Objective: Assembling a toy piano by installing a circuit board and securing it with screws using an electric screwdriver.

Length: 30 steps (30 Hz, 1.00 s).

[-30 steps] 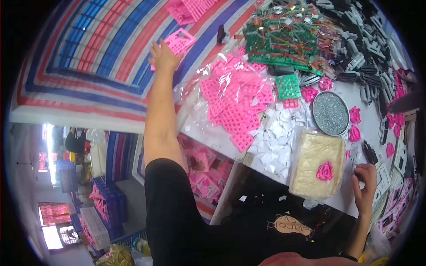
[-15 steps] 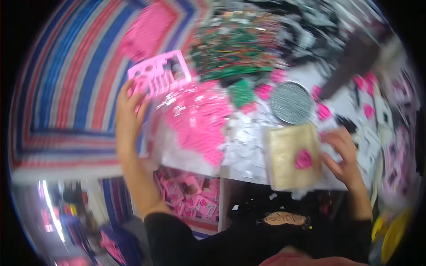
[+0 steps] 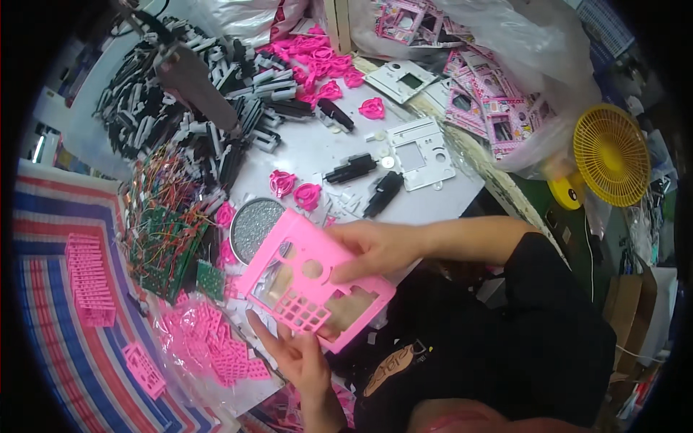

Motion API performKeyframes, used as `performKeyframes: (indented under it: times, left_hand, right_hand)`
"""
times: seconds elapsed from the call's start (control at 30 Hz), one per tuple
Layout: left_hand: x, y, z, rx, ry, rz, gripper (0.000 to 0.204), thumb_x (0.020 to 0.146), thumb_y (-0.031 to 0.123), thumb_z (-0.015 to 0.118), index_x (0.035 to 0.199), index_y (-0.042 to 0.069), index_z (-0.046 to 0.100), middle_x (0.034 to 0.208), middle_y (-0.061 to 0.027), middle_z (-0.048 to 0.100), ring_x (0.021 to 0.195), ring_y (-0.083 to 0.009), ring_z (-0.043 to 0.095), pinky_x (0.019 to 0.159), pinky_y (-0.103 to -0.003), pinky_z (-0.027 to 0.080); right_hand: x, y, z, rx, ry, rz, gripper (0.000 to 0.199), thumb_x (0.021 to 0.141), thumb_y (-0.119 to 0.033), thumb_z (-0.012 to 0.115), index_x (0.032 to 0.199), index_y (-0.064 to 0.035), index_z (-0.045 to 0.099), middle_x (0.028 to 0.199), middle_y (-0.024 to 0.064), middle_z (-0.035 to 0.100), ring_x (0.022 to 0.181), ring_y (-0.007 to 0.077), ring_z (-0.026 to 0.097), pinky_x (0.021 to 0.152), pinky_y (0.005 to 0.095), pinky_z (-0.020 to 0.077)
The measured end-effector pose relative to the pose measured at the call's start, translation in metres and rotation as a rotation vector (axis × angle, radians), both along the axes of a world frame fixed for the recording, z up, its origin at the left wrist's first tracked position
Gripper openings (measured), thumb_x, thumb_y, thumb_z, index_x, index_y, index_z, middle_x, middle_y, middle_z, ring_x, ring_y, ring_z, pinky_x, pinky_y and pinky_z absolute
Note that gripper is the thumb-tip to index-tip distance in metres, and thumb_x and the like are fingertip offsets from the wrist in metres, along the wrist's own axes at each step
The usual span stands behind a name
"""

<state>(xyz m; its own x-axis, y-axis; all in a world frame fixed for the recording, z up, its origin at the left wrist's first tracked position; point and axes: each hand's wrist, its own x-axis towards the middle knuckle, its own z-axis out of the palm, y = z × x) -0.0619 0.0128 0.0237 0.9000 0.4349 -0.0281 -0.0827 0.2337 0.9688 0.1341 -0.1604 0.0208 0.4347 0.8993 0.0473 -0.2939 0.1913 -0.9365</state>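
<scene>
I now see pink panel [image 3: 321, 285] brought over to the round tin [image 3: 231, 234], right hand [image 3: 372, 249] newly grasping it, left hand [image 3: 304, 362] at its edge, grip unclear

Right hand [image 3: 379, 247]: fingertips hidden behind pink panel [image 3: 309, 247]. Metal tin [image 3: 232, 239], beyond fingers of left hand [image 3: 307, 364]: partly covered; grey contents [image 3: 253, 227] indistinct.
</scene>
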Motion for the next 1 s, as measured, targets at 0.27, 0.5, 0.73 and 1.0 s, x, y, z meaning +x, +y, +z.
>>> performKeyframes:
  times: [0.27,0.5,0.73,1.0]
  left_hand:
    - [0.013,0.020,0.010,0.001,-0.026,0.031,0.067,0.099,0.001,0.057,0.160,0.007,0.029,0.129,-0.0133,0.056,0.078,-0.0133,0.056,0.066,-0.026,0.049]
    - [0.006,0.021,-0.002,-0.046,-0.001,0.047,0.053,0.102,0.013,0.059,0.150,0.001,0.041,0.139,-0.0123,0.051,0.091,-0.0161,0.058,0.076,-0.029,0.050]
    - [0.011,0.016,-0.008,-0.218,0.027,-0.012,0.084,0.099,0.061,0.054,0.151,-0.002,0.038,0.142,-0.0115,0.049,0.098,-0.0175,0.054,0.087,-0.033,0.047]
    - [0.000,0.003,-0.018,-0.584,0.003,0.092,0.065,0.109,0.053,0.033,0.152,0.003,0.038,0.147,-0.0160,0.051,0.134,-0.0303,0.052,0.113,-0.046,0.043]
  right_hand:
    - [0.252,-0.141,-0.039,-1.299,-1.479,-0.639,0.048,0.076,-0.017,0.071,0.124,-0.0112,0.067,0.121,0.0127,0.068,0.113,0.0326,0.059,0.095,0.0459,0.0513]
    - [0.278,-0.147,-0.032,-0.490,-1.803,-1.088,0.031,0.073,-0.012,0.067,0.104,-0.0111,0.072,0.090,0.0116,0.071,0.085,0.0343,0.068,0.077,0.0468,0.0540]
    - [0.063,-0.048,0.118,-0.250,-1.872,-0.196,0.015,0.066,-0.010,0.065,0.080,-0.0067,0.066,0.093,0.0079,0.062,0.104,0.0331,0.059,0.087,0.0427,0.0492]
    - [-0.037,0.081,0.042,0.321,-1.603,-0.054,0.039,0.079,-0.015,0.070,0.117,-0.0057,0.065,0.131,0.0159,0.054,0.126,0.0337,0.052,0.101,0.0456,0.0472]
